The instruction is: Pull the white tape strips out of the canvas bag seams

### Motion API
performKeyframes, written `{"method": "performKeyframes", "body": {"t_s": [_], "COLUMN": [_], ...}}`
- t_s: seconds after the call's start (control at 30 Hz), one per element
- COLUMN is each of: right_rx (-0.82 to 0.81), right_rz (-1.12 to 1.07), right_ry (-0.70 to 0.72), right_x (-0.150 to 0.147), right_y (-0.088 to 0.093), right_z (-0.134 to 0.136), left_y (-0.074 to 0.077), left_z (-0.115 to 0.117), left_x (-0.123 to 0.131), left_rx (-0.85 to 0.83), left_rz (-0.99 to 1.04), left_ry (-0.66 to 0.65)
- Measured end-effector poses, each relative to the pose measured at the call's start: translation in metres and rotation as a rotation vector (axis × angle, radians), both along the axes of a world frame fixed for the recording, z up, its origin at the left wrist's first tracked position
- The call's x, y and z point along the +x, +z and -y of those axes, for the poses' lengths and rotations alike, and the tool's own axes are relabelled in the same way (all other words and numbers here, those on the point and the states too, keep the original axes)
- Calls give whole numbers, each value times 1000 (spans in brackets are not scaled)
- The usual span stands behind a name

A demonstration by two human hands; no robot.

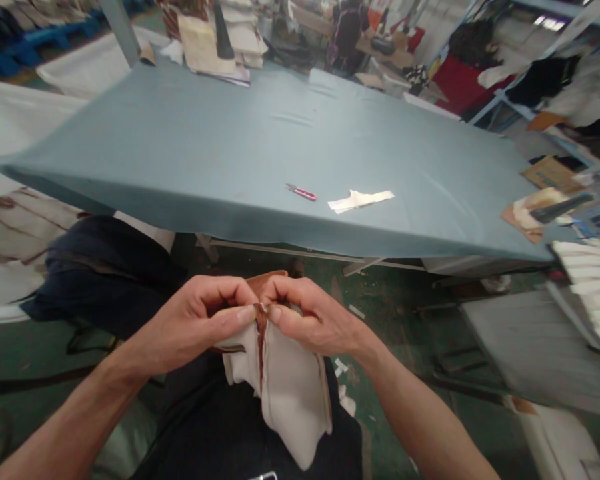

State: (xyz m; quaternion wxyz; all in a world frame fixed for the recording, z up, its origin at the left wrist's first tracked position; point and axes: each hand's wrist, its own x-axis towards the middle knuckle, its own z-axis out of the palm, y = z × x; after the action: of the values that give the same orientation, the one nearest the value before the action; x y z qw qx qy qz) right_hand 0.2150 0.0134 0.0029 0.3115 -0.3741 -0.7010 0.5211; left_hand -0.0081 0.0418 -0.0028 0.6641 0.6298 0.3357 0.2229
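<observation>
A white fabric piece (pixel 295 387) with brown edging along its middle hangs over my lap. My left hand (pixel 205 320) pinches its top edge between thumb and forefinger. Close beside it, almost touching, my right hand (pixel 305 313) pinches the same edge from the other side. Brown material shows just behind the fingertips. Below the hands the fabric falls in two white flaps, the right one ending in a point.
Ahead stands a table with a blue-grey cover (pixel 220 147). On it lie small red-handled snips (pixel 301 193) and a white strip (pixel 361 200). Stacked pieces (pixel 207 43) sit at its far left edge. Dark cloth (pixel 100 273) is at the left.
</observation>
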Motion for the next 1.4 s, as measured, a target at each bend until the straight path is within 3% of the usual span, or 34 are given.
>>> {"method": "performKeyframes", "body": {"t_s": [0.33,0.47,0.7,1.0,1.17,1.27,1.4], "right_rx": [99,100,246,145,211,235,233], "right_rz": [64,39,86,24,38,71,48], "right_ry": [14,9,-79,-42,-107,-164,-203], "right_x": [3,4,4,8,1,-3,-7], "right_y": [6,4,6,2,-3,-6,-10], "right_z": [2,3,6,5,8,9,10], "left_y": [15,16,21,27,23,23,24], "left_z": [-2,1,7,11,11,11,11], "left_x": [-10,-7,0,1,1,6,13], "left_rx": [499,563,648,872,1036,1018,767], "left_rz": [-182,-196,-252,-301,-338,-317,-258], "left_ry": [-67,-35,6,39,21,74,196]}}
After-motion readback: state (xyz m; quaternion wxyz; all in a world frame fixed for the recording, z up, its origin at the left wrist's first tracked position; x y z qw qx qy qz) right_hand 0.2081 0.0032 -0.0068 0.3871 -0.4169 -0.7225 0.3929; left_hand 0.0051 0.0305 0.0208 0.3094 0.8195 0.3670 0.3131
